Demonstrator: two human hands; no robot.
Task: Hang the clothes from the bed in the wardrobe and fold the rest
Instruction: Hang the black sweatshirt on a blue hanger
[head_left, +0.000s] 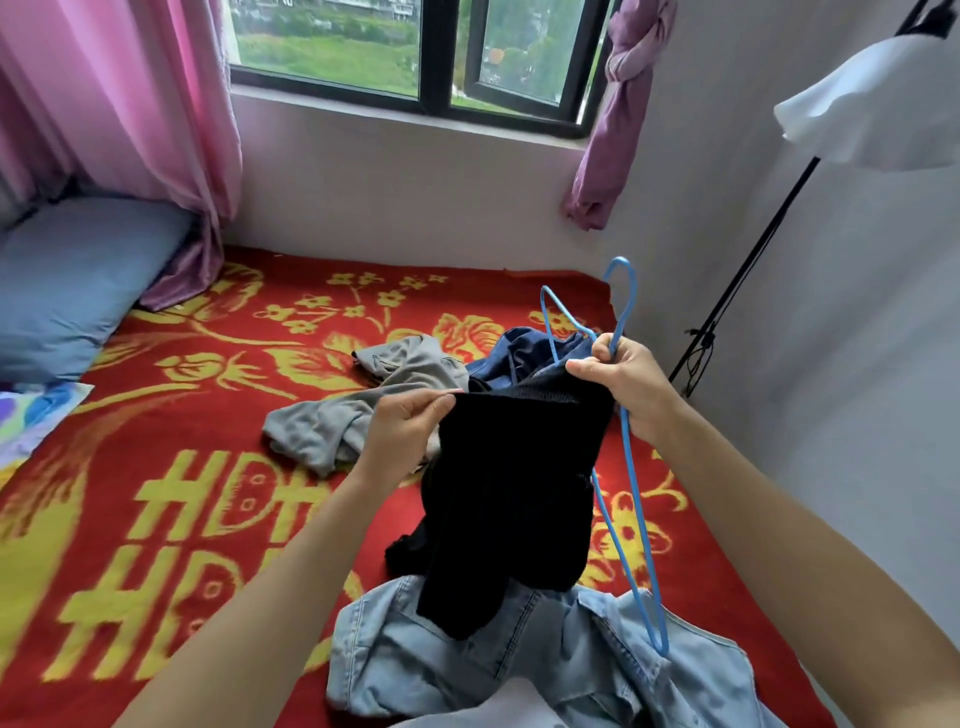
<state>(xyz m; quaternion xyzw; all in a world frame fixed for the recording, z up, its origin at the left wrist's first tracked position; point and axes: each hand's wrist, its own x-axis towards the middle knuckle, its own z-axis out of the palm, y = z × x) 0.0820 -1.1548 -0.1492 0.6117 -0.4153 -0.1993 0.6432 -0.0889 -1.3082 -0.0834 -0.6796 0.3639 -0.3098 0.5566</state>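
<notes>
Most remains, we judge: a grey top (363, 410) and pale denim jacket (519, 660) lie on the red flowered blanket (208, 415). Our left hand (410, 421) pinches the black knit garment (509, 493), lifted over the jacket. Our right hand (628, 384) grips it plus the blue wire hanger (631, 467).

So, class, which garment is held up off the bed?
The black garment, held by the left hand and right hand; the grey top, navy garment and pale denim jacket lie on the blanket.

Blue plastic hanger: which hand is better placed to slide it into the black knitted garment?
Probably right hand: it grips the blue plastic hanger; left hand only pinches the black knitted garment.
</notes>
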